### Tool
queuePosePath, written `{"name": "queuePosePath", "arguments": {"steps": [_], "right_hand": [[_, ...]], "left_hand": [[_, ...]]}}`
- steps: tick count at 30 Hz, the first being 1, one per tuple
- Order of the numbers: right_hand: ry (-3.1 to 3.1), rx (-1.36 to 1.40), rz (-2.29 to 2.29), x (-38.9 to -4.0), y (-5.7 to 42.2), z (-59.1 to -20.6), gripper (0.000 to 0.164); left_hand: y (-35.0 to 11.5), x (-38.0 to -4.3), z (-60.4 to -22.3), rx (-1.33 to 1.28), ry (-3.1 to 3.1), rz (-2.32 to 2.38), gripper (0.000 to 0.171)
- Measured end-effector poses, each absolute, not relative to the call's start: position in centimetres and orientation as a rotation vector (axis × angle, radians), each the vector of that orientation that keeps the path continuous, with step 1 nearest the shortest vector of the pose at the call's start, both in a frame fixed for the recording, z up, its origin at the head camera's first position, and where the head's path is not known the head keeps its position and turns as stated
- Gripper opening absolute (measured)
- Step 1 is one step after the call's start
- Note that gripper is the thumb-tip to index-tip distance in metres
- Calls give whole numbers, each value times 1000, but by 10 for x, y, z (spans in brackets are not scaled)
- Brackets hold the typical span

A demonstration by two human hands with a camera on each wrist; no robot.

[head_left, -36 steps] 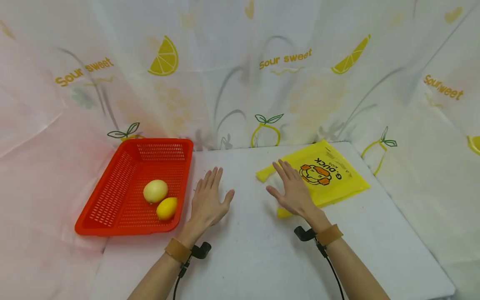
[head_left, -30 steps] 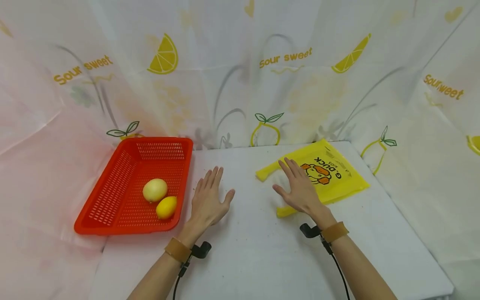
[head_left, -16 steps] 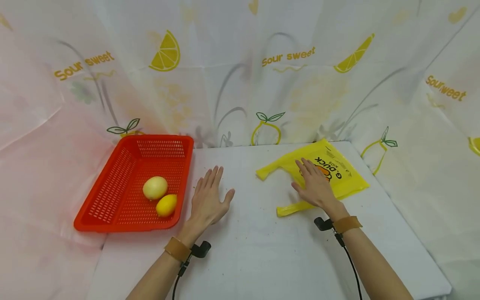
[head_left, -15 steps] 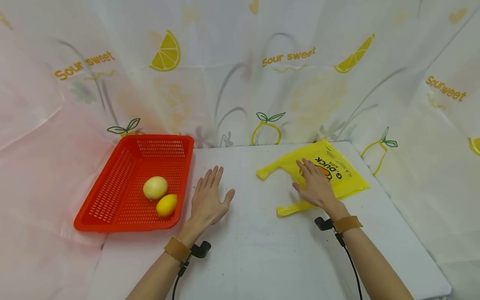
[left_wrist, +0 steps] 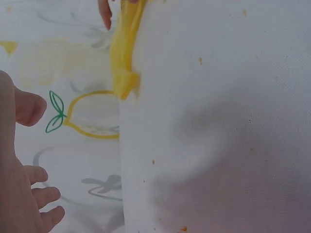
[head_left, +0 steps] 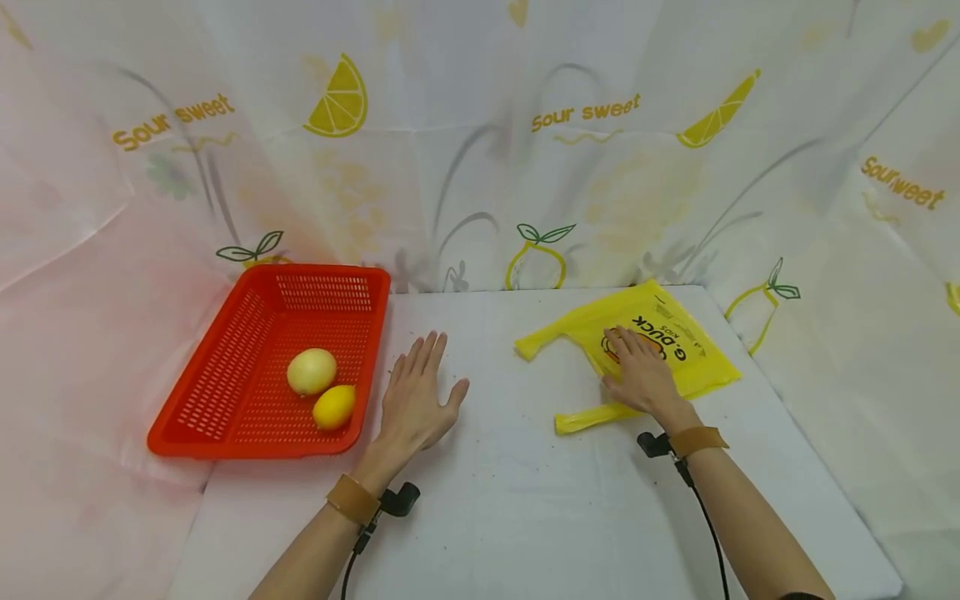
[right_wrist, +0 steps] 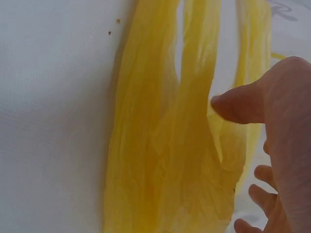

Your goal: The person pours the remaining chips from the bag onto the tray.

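My right hand point(head_left: 643, 379) is over a yellow plastic carrier bag point(head_left: 600, 317) lying flat at the right, printed with an orange-and-black duck. Its fingers are spread and hold nothing; part of the print is hidden under them. In the right wrist view the thumb point(right_wrist: 238, 104) points at the bag's handle end, and I cannot tell whether it touches the plastic. Over the middle of the table, beside the basket, my left hand point(head_left: 416, 408) has its fingers straight and thumb out. A lemon point(head_left: 334, 407) and a larger pale yellow fruit point(head_left: 312, 372) lie together in the red basket point(head_left: 255, 408).
The basket stands at the left of a white table point(head_left: 510, 500). A curtain point(head_left: 465, 100) printed with lemons hangs behind the table and at both sides. Each wrist wears a brown strap point(head_left: 697, 440) with a small black camera point(head_left: 654, 444) and cable.
My right hand has moved to the right and come over the bag's middle. My left hand, the fruit and the bag stay in place; the view has shifted slightly.
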State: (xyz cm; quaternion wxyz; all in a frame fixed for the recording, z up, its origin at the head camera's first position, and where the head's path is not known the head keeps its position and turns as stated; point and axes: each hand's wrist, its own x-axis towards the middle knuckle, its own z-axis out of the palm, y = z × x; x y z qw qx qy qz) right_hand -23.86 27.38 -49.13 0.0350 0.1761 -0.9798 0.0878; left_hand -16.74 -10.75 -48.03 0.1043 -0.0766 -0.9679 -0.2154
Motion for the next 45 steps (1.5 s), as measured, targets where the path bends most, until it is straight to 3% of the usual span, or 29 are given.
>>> {"name": "queuePosePath", "arguments": {"steps": [16, 45], "right_hand": [[-3054, 491, 177, -246, 278, -498, 46], [-2979, 316, 816, -228, 259, -453, 45]], "left_hand": [[-112, -164, -489, -261, -2830, -654, 82], [-106, -158, -478, -347, -2786, -642, 80]]}}
